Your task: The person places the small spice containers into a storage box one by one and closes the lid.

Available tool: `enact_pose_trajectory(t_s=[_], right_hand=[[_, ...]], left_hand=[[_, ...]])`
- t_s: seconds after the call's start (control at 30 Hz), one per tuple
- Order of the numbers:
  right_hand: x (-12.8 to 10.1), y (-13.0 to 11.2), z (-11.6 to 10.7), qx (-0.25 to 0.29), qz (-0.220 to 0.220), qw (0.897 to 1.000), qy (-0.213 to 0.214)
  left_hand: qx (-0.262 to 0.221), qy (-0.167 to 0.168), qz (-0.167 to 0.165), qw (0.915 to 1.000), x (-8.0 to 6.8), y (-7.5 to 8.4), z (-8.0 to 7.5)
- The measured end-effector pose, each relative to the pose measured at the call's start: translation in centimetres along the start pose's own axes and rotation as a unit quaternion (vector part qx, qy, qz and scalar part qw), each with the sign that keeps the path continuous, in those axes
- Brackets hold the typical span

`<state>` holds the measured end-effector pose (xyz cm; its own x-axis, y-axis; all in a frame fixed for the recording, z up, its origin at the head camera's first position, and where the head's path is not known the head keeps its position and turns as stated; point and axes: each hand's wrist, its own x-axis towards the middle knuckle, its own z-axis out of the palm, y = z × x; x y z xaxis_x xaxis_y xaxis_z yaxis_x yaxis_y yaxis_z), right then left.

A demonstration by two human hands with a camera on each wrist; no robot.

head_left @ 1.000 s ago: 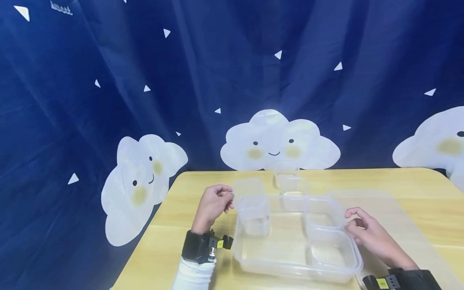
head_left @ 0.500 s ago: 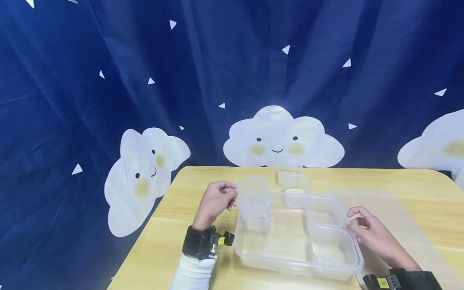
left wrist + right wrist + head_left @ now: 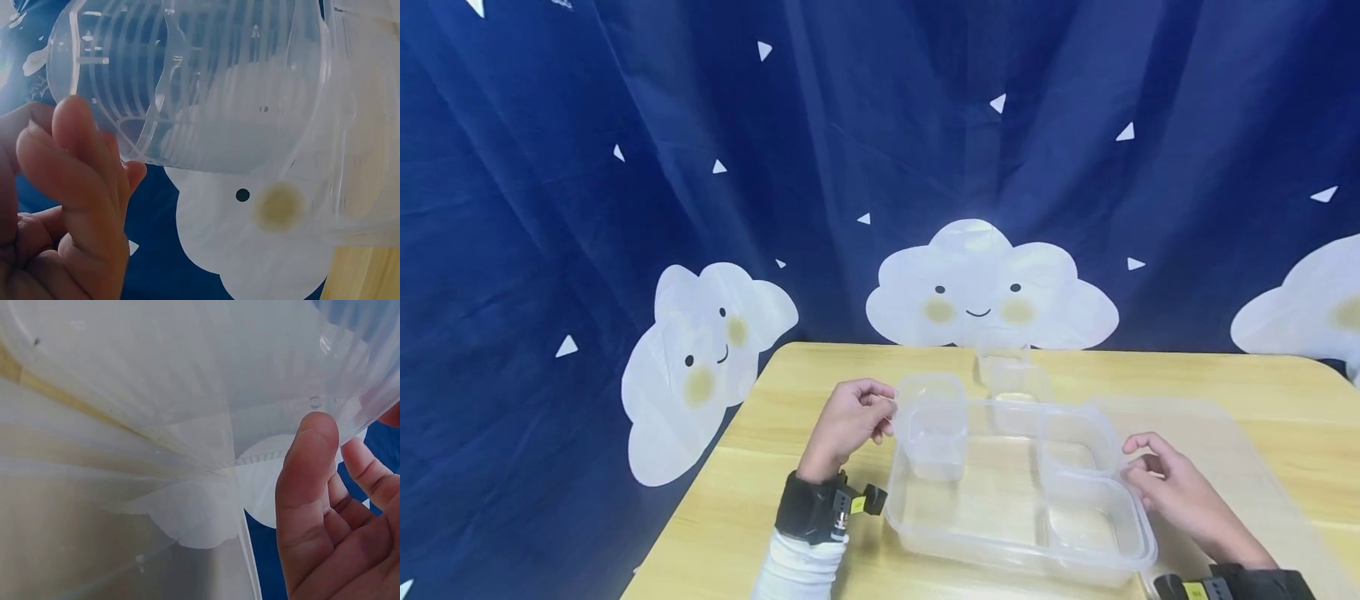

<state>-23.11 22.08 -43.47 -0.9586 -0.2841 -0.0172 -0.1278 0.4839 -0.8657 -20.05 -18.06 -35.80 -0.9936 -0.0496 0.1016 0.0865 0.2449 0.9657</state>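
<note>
A large clear plastic box (image 3: pixel 992 546) stands on the table, open at the top. Thumb and fingers of my left hand (image 3: pixel 853 421) pinch the left edge of a small clear tub (image 3: pixel 934 425), which overlaps the box's back left corner. Ribs show on this tub (image 3: pixel 250 75) in the left wrist view. Two similar small tubs, a rear one (image 3: pixel 1078 429) and a front one (image 3: pixel 1093 546), sit along the right side inside the box. My right hand (image 3: pixel 1168 479) stays at the box's right side, fingers loosely bent, with its thumb (image 3: pixel 312 462) right by the clear plastic wall.
Two more clear tubs, a far one (image 3: pixel 1000 354) and a nearer one (image 3: pixel 1018 385), stand behind the box. A flat translucent sheet (image 3: pixel 1195 425) lies to the right on the wooden table (image 3: pixel 752 475). Behind hangs a blue curtain (image 3: pixel 925 125) with clouds.
The small tub in my left hand has tipped more upright and settled slightly at the back left corner. My right hand stays beside the box. The head view has shifted a little.
</note>
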Motion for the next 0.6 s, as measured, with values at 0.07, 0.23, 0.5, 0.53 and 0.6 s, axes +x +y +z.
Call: enact_pose_trajectory(t_s=[0.07,0.23,0.5,0.53,0.6], right_hand=[[0.1,0.0,0.0,-0.002,-0.001,1.0,-0.001],[0.1,0.0,0.1,-0.003,-0.001,1.0,0.002],[0.1,0.0,0.0,-0.011,0.0,1.0,0.0],[0.1,-0.1,0.0,-0.012,0.0,1.0,0.0],[0.1,-0.1,0.0,-0.015,0.001,1.0,-0.002]], left_hand=[[0.0,0.0,0.001,1.0,-0.1,0.0,-0.1],[-0.003,-0.002,-0.004,1.0,-0.4,-0.1,-0.3],[-0.002,-0.009,-0.015,0.9998,-1.0,0.0,-0.5],[-0.002,-0.011,-0.017,0.9998,-1.1,0.0,-0.5],[-0.001,-0.015,-0.021,0.9997,-1.3,-0.1,-0.4]])
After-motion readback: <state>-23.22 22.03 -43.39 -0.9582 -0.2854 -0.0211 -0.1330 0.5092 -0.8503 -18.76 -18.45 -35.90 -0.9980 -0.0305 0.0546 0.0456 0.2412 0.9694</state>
